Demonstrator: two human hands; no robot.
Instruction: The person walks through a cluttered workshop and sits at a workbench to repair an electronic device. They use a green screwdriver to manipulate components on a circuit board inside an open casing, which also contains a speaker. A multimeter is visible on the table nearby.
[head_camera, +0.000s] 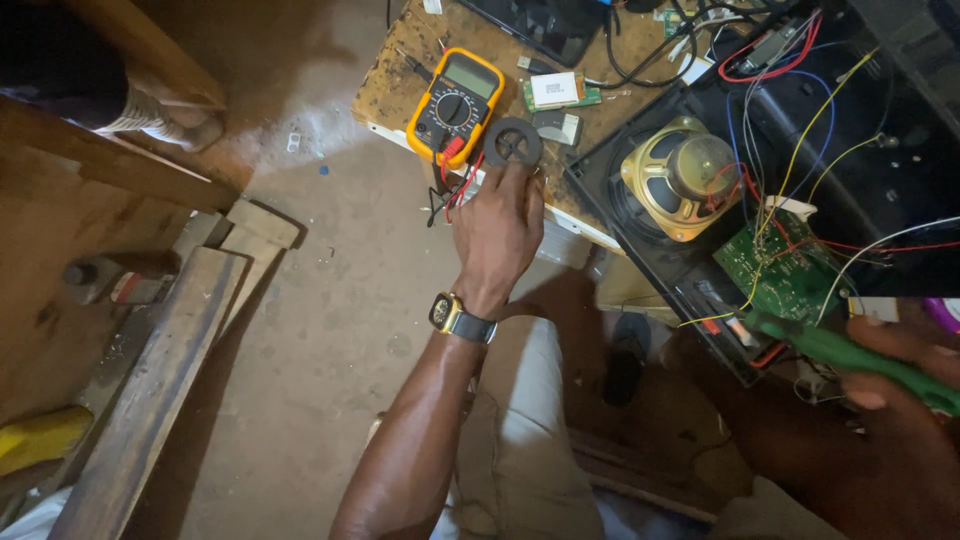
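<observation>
Item: my left hand (497, 232) is pinching a black ring (513, 142) at the bench edge (575, 222), beside the yellow multimeter (455, 105). My right hand (900, 365) is clamped on a green tool (850, 355). Risk: the ring may be slipping floorward, or its leads (450, 190) snagging.

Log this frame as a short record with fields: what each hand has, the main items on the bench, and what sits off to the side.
view: head camera looking down at a workbench and floor
left hand: left hand reaches to the bench edge, fingertips on a dark round ring-shaped part
right hand: right hand grips a green-handled tool
beside the ring: yellow multimeter with red and black leads
bench right: open black speaker box, gold speaker driver, green circuit board, loose coloured wires
floor left: wooden planks
</observation>
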